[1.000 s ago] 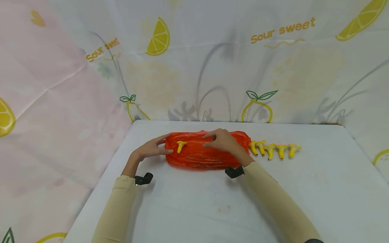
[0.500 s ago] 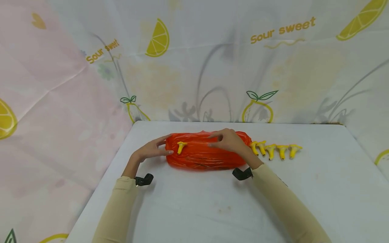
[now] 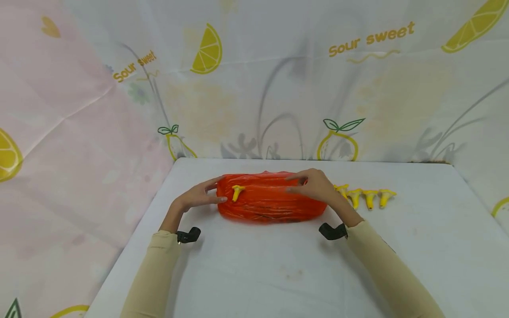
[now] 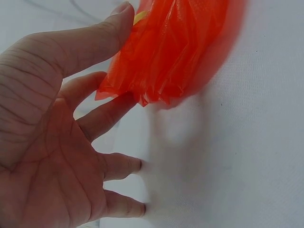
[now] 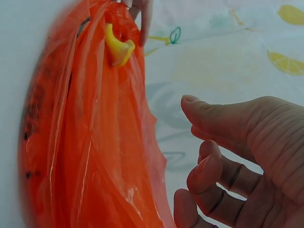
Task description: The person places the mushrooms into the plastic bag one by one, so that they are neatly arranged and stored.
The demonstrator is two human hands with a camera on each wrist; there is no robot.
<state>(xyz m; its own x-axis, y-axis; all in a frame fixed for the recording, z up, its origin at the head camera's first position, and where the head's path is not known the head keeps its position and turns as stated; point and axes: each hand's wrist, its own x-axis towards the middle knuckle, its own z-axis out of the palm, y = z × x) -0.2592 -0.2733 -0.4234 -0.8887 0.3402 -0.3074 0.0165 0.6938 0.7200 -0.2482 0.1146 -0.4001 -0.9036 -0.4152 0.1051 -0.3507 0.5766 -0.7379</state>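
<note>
A long bundle in red plastic film [image 3: 262, 203] lies across the back of the table. On its left part rests a small yellow mushroom [image 3: 237, 193], funnel-shaped like a chanterelle. My left hand [image 3: 199, 194] touches the bundle's left end with spread fingers; in the left wrist view the thumb [image 4: 107, 35] lies against the film and the lower fingertips reach down to the white surface. Over the bundle's right end is my right hand [image 3: 316, 185], its fingers loosely bent and holding nothing. In the right wrist view the film [image 5: 104, 156] is wrinkled, with dark marks showing through.
Several more yellow mushrooms [image 3: 370, 198] stand in a row right of the bundle, the nearest partly behind my right wrist. A white table [image 3: 270, 265] lies beneath everything. Cloth printed with lemons [image 3: 254, 88] hangs behind and to the left.
My right hand has moved steadily to the right along the bundle, now covering part of the mushroom row. The left hand, bundle and mushroom on it have stayed in place.
</note>
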